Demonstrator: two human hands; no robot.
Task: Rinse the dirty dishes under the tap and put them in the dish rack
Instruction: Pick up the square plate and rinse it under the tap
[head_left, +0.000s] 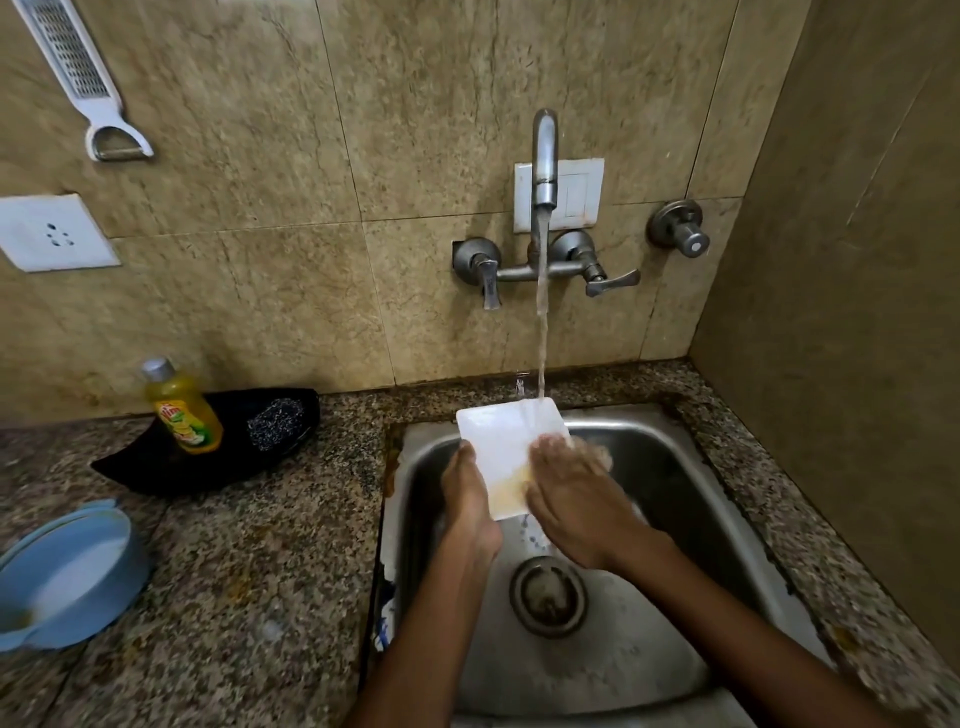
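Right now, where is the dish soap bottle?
The dish soap bottle stands on the counter left of the sink, against the black tray holding the scrubber.

left hand (470, 499) grips white square plate (506, 441) over steel sink (675, 483), right hand (569, 493) flat on it, tap (544, 161) water hitting plate's top edge.

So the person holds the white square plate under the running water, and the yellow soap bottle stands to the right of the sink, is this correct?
Not quite: in the head view the yellow soap bottle stands left of the sink, on the counter. The white square plate is indeed under the running water.
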